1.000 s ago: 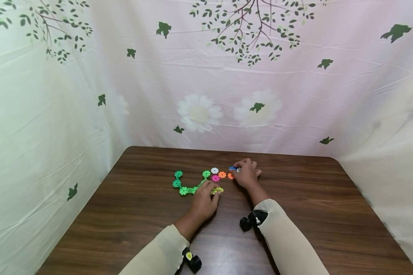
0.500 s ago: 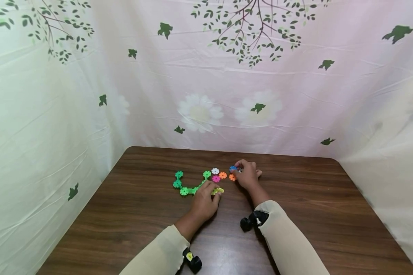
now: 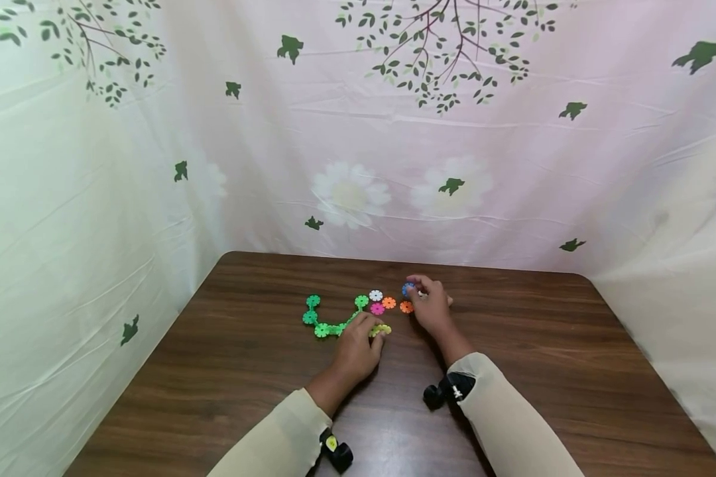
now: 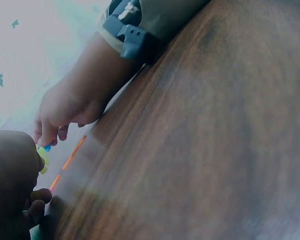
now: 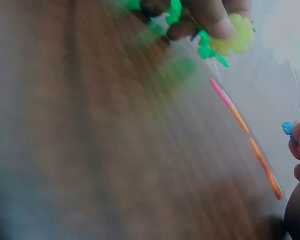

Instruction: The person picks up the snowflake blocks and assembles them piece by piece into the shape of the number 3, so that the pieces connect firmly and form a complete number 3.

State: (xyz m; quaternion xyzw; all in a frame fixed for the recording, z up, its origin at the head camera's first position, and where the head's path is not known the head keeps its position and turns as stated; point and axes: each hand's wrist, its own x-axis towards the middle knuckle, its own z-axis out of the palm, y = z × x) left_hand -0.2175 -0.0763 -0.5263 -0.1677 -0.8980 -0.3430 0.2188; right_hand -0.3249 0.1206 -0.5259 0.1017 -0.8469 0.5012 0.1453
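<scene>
A chain of interlocking flower discs (image 3: 322, 330), green with a yellow end, lies in a U shape left of the middle of the table. My left hand (image 3: 357, 346) grips this chain near its yellow disc (image 5: 236, 39), its fingers hiding some of the links. To the right, my right hand (image 3: 433, 310) pinches a blue flower disc (image 3: 408, 289) between thumb and finger; in the right wrist view, the blue disc (image 5: 287, 128) shows above the tabletop. Loose discs lie between the hands: a white disc (image 3: 376, 295), a pink disc (image 3: 377, 309) and two orange ones, including an orange disc (image 3: 406, 307) below the blue.
Dark wood-grain table (image 3: 543, 358) spreads around the hands. A patterned cloth (image 3: 388, 152) hangs behind its far edge and along both sides. Black cameras are strapped at the wrists, such as the right wrist camera (image 3: 434, 396). A small pale piece shows beside the right fingers.
The blue disc is now pinched and lifted slightly in my right hand, uncovering more of the orange disc below it. My left hand keeps its hold on the chain. The head view has shifted slightly.
</scene>
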